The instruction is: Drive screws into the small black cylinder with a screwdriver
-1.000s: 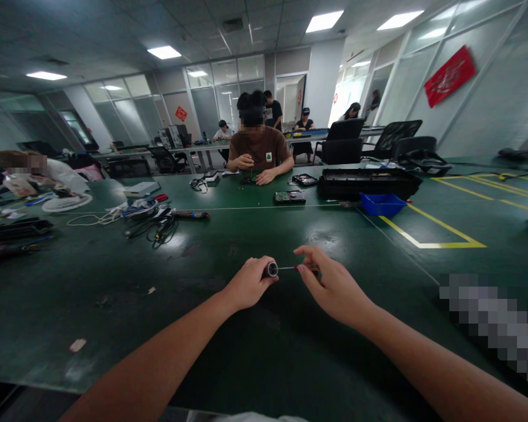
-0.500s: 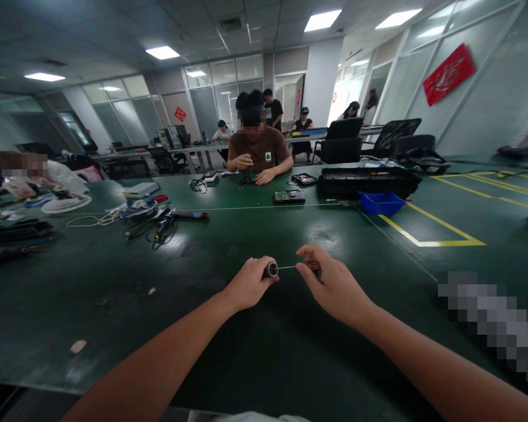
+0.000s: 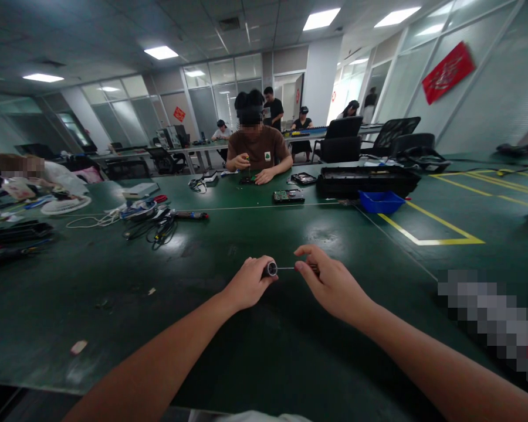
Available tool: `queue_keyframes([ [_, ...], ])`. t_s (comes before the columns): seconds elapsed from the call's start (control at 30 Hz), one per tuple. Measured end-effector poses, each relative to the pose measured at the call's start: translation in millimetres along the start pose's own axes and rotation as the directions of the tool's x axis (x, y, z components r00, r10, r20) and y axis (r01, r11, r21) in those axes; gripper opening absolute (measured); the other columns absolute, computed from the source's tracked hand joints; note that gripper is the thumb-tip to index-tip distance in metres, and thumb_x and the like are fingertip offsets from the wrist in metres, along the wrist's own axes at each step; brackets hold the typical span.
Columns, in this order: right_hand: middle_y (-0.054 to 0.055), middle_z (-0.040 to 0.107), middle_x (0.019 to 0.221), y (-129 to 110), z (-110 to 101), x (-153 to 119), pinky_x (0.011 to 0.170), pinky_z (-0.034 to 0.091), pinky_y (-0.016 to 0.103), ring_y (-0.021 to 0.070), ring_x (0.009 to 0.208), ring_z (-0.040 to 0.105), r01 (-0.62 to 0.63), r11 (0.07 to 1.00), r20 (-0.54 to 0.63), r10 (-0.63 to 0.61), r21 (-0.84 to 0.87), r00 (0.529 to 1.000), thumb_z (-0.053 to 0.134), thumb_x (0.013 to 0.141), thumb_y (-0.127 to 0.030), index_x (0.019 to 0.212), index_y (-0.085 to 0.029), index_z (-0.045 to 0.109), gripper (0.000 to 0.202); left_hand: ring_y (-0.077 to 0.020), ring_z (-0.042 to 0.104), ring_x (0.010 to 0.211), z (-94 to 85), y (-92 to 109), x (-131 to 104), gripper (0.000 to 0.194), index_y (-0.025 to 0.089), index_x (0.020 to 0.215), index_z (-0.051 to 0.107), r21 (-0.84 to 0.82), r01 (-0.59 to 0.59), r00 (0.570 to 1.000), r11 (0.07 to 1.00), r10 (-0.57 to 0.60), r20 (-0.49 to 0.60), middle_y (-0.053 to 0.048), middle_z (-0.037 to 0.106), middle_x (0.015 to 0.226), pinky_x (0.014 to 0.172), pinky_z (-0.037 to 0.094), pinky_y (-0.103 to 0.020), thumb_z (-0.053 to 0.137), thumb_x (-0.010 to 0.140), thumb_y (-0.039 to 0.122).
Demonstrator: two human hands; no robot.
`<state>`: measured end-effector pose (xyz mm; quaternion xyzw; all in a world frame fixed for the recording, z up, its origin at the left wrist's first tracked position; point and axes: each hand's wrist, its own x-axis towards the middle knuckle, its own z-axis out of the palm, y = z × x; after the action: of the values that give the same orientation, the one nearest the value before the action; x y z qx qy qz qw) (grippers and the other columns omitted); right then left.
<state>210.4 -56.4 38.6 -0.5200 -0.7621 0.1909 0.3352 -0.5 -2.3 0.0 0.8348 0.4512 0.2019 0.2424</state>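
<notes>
Over the near desk (image 3: 369,258), the left hand (image 3: 249,285) grips a dark cylinder (image 3: 271,269); the right hand (image 3: 332,282) pinches a screwdriver (image 3: 286,268), its shaft at the cylinder. Work seems under way; what remains is unclear.

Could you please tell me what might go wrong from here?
The thin metal-shafted, reddish-handled screwdriver might slip from the dark, pale-rimmed cylinder and jab the left hand holding it. Only that hand visibly steadies the cylinder, so it could twist if the screwdriver turns.
</notes>
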Motion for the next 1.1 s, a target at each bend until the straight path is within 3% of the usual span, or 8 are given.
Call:
queue_keyframes([
  [0.23,0.005,0.070,0.091,4.6,3.1,1.7,0.071,0.051,0.034,0.0209,0.084,0.068,0.024,0.998,-0.083,-0.019,0.053,0.996,0.054,0.094,-0.030,0.104,-0.022,0.056,0.013,-0.0220,0.055,0.091,-1.6,1.3,0.2,0.010,0.021,0.098,0.058,0.013,-0.008,1.000,1.000,0.009,-0.028,-0.002,0.063,0.095,0.084,0.041,-0.036,0.061,0.091,0.027],
  [0.4,0.002,0.068,0.076,5.0,1.7,4.2,0.059,0.044,0.031,0.0183,0.065,0.064,-0.023,0.999,-0.032,0.022,-0.028,0.999,0.040,0.101,-0.040,0.098,-0.021,0.062,0.028,-0.0221,0.055,0.091,-1.2,2.5,0.3,0.010,0.021,0.099,0.058,0.033,-0.018,0.999,0.999,0.019,-0.034,-0.002,0.063,0.096,0.089,0.040,-0.038,0.061,0.091,0.027],
  [0.6,0.002,0.066,0.080,2.0,3.1,0.5,0.061,0.045,0.031,0.0188,0.068,0.063,0.026,1.000,-0.053,-0.026,0.000,0.998,0.043,0.099,-0.031,0.123,-0.020,0.051,0.028,-0.0224,0.056,0.093,-1.8,4.1,-1.0,0.010,0.021,0.099,0.058,0.046,-0.030,0.999,0.998,0.030,-0.012,-0.002,0.064,0.097,0.094,0.039,-0.041,0.061,0.091,0.026],
  [0.7,0.005,0.068,0.087,-0.1,1.3,0.6,0.067,0.047,0.032,0.0198,0.077,0.065,0.031,1.000,-0.044,-0.031,-0.003,0.999,0.042,0.099,-0.030,0.119,-0.020,0.054,0.025,-0.0221,0.055,0.092,-2.5,4.5,-1.4,0.009,0.022,0.098,0.058,0.039,-0.024,1.000,0.999,0.024,-0.013,-0.002,0.063,0.096,0.094,0.039,-0.041,0.060,0.092,0.028],
  [0.83,0.003,0.067,0.080,1.6,-0.1,2.3,0.059,0.043,0.032,0.0180,0.064,0.062,-0.007,0.999,-0.027,0.006,-0.031,1.000,0.033,0.103,-0.037,0.106,-0.021,0.061,0.032,-0.0224,0.055,0.093,-3.1,4.1,-1.0,0.010,0.022,0.098,0.058,0.070,-0.020,1.000,0.997,0.021,-0.015,-0.001,0.063,0.094,0.101,0.036,-0.046,0.060,0.092,0.030],
  [0.97,0.004,0.067,0.085,4.3,2.3,0.4,0.061,0.045,0.032,0.0188,0.068,0.062,-0.020,1.000,-0.050,0.020,0.012,0.999,0.041,0.100,-0.033,0.121,-0.020,0.051,0.027,-0.0229,0.056,0.095,-2.9,2.8,-0.3,0.010,0.022,0.098,0.057,0.064,-0.011,1.000,0.998,0.011,0.003,-0.002,0.063,0.096,0.106,0.032,-0.050,0.059,0.092,0.030],
  [1.1,0.005,0.067,0.086,2.9,1.6,-0.3,0.065,0.046,0.033,0.0204,0.075,0.064,-0.002,1.000,-0.019,0.002,-0.012,1.000,0.043,0.099,-0.034,0.118,-0.020,0.051,0.025,-0.0220,0.057,0.096,-1.3,0.7,0.3,0.009,0.022,0.098,0.056,0.045,-0.020,1.000,0.999,0.020,0.005,-0.001,0.063,0.095,0.110,0.028,-0.055,0.058,0.093,0.030],
])
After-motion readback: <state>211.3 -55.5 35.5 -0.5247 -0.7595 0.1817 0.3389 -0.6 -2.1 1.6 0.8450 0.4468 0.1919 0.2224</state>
